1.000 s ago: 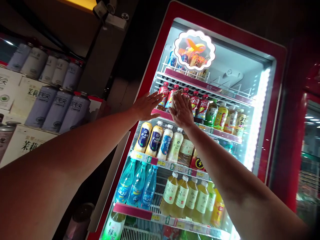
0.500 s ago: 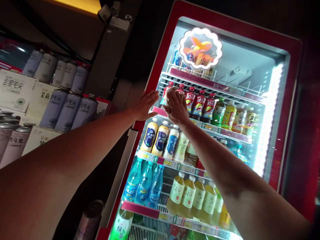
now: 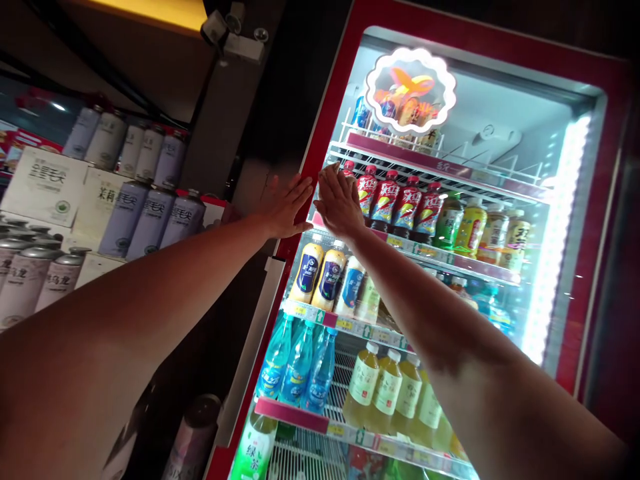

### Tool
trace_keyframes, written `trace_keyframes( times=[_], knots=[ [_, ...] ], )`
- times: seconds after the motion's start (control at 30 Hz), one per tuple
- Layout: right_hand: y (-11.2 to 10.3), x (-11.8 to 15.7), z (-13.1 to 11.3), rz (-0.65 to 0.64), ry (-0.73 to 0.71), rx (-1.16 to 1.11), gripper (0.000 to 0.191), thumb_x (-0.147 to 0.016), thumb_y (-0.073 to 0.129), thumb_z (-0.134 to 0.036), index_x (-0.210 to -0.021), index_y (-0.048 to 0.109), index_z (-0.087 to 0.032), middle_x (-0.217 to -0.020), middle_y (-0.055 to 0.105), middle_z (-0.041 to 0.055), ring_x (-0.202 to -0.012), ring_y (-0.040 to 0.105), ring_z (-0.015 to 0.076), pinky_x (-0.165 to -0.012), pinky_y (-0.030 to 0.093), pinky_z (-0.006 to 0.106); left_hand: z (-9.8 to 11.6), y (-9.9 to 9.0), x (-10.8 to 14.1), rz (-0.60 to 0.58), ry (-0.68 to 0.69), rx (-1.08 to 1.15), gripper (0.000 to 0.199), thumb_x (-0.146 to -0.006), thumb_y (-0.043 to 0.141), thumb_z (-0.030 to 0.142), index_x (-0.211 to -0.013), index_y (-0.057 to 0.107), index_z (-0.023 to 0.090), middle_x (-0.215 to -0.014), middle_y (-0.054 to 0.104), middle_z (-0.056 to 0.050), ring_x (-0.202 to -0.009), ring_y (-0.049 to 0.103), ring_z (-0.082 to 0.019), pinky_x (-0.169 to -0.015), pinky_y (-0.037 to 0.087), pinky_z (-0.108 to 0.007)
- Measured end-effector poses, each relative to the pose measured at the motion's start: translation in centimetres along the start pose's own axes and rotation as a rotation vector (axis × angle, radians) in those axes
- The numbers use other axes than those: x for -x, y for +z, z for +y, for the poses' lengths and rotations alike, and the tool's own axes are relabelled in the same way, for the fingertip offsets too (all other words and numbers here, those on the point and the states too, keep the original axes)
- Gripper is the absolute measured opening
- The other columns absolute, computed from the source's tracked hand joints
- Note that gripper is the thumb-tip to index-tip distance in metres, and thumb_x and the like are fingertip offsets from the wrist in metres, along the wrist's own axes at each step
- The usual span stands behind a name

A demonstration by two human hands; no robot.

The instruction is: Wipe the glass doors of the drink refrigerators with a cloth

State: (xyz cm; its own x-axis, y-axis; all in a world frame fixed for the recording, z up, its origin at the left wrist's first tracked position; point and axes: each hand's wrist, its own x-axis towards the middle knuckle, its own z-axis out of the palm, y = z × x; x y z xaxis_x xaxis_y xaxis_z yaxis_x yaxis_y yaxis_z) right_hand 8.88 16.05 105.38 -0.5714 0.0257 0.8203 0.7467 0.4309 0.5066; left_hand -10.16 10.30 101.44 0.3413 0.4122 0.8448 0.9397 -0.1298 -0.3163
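A tall drinks cooler with a red frame (image 3: 320, 127) and a glass door stands before me, lit from inside. My left hand (image 3: 287, 208) lies with spread fingers against the frame's left side, holding nothing. My right hand (image 3: 340, 200) presses on the glass near the door's left edge, in front of the shelf with red-capped bottles (image 3: 387, 197). A bit of pale cloth (image 3: 326, 168) shows at its fingertips; most of it is hidden under the palm. Below the hand are cream-coloured bottles (image 3: 307, 270). A glowing scalloped sign (image 3: 411, 53) is on the upper glass.
On the left, purple cans (image 3: 125, 217) and white boxes (image 3: 45, 187) are stacked. A pale vertical handle (image 3: 253, 353) runs down the cooler's left edge. A pinkish can (image 3: 195, 433) stands low beside it. Blue bottles (image 3: 275, 360) fill a lower shelf.
My right hand has slid left across the glass, closer to the frame and my left hand. The left hand stays against the frame. The view has shifted slightly.
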Motion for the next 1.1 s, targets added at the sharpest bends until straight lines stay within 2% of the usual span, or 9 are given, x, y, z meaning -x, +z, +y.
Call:
trace_keyframes(
  times=[0.17, 0.3, 0.43, 0.53, 0.6, 0.77, 0.83, 0.97, 1.1],
  knots=[
    [-0.3, -2.5, 0.6, 0.014, 0.080, -0.012, 0.068, -0.105, 0.030, -0.048, -0.166, 0.027, -0.019, -0.175, 0.020, 0.0093, -0.162, 0.014, 0.0334, -0.130, 0.013, 0.063, -1.9, -0.5, 1.6, -0.049, -0.037, -0.074, 0.092, -0.098, 0.043, 0.065, -0.168, 0.009, 0.015, -0.176, 0.003, -0.010, -0.163, -0.002, -0.034, -0.127, -0.003, -0.065],
    [0.7, -4.5, -1.0, 0.062, 0.171, -0.041, 0.069, -0.104, 0.032, -0.047, -0.166, 0.027, -0.016, -0.175, 0.019, 0.0112, -0.162, 0.012, 0.0359, -0.129, 0.010, 0.067, -3.3, -0.6, 2.6, -0.072, -0.088, -0.101, 0.092, -0.098, 0.039, 0.069, -0.168, 0.010, 0.017, -0.176, 0.003, -0.011, -0.163, -0.002, -0.034, -0.127, -0.004, -0.064],
    [1.3, -2.4, -3.6, 0.040, 0.071, -0.048, 0.068, -0.104, 0.035, -0.046, -0.164, 0.031, -0.014, -0.175, 0.021, 0.0113, -0.162, 0.015, 0.0344, -0.131, 0.011, 0.062, -4.2, -0.6, 3.7, -0.059, -0.167, -0.097, 0.099, -0.096, 0.040, 0.073, -0.167, 0.010, 0.010, -0.175, 0.000, -0.015, -0.163, -0.002, -0.035, -0.128, -0.002, -0.063],
    [1.2, -0.9, -4.2, 0.048, -0.007, -0.058, 0.067, -0.104, 0.036, -0.047, -0.162, 0.036, -0.015, -0.173, 0.026, 0.0120, -0.161, 0.020, 0.0337, -0.131, 0.013, 0.061, -4.4, -0.7, 4.0, -0.019, -0.166, -0.061, 0.102, -0.096, 0.039, 0.074, -0.167, 0.008, 0.008, -0.175, -0.001, -0.016, -0.163, -0.002, -0.036, -0.128, -0.002, -0.062],
    [1.0, -1.3, -3.7, 0.058, 0.003, -0.063, 0.067, -0.104, 0.035, -0.048, -0.162, 0.037, -0.015, -0.173, 0.027, 0.0114, -0.161, 0.022, 0.0334, -0.131, 0.014, 0.061, -4.3, -0.9, 3.8, 0.014, -0.130, -0.017, 0.100, -0.097, 0.036, 0.073, -0.167, 0.008, 0.008, -0.175, 0.000, -0.017, -0.163, -0.001, -0.035, -0.129, -0.001, -0.061],
    [0.9, -4.3, -3.1, 0.113, 0.171, -0.103, 0.069, -0.103, 0.033, -0.046, -0.165, 0.030, -0.014, -0.174, 0.021, 0.0127, -0.162, 0.016, 0.0360, -0.129, 0.011, 0.066, -2.7, -1.3, 1.7, 0.153, 0.032, 0.157, 0.092, -0.101, 0.027, 0.069, -0.167, 0.006, 0.009, -0.175, 0.004, -0.017, -0.163, 0.000, -0.031, -0.131, 0.006, -0.054],
    [1.2, -3.9, -3.9, 0.120, 0.145, -0.127, 0.068, -0.103, 0.035, -0.044, -0.165, 0.031, -0.017, -0.174, 0.023, 0.0118, -0.162, 0.016, 0.0353, -0.130, 0.011, 0.066, -1.7, -1.1, 0.7, 0.217, 0.064, 0.231, 0.093, -0.101, 0.025, 0.071, -0.168, 0.003, 0.011, -0.175, 0.003, -0.017, -0.163, -0.001, -0.030, -0.131, 0.008, -0.052],
    [1.2, -1.7, -5.0, 0.080, -0.068, -0.103, 0.070, -0.101, 0.043, -0.044, -0.165, 0.032, -0.017, -0.174, 0.024, 0.0094, -0.162, 0.018, 0.0305, -0.133, 0.011, 0.057, -0.3, -0.2, -0.5, 0.298, 0.073, 0.307, 0.095, -0.100, 0.024, 0.073, -0.167, -0.001, 0.010, -0.175, 0.002, -0.019, -0.163, -0.002, -0.029, -0.132, 0.010, -0.051],
    [-0.1, -3.6, -2.9, 0.021, -0.009, -0.051, 0.068, -0.102, 0.040, -0.039, -0.166, 0.028, -0.020, -0.175, 0.023, 0.0064, -0.162, 0.016, 0.0308, -0.132, 0.012, 0.061, 0.5, 0.8, -1.6, 0.336, 0.055, 0.325, 0.096, -0.101, 0.024, 0.071, -0.166, -0.012, 0.009, -0.174, -0.003, -0.021, -0.162, -0.005, -0.028, -0.132, 0.012, -0.051]
  ],
)
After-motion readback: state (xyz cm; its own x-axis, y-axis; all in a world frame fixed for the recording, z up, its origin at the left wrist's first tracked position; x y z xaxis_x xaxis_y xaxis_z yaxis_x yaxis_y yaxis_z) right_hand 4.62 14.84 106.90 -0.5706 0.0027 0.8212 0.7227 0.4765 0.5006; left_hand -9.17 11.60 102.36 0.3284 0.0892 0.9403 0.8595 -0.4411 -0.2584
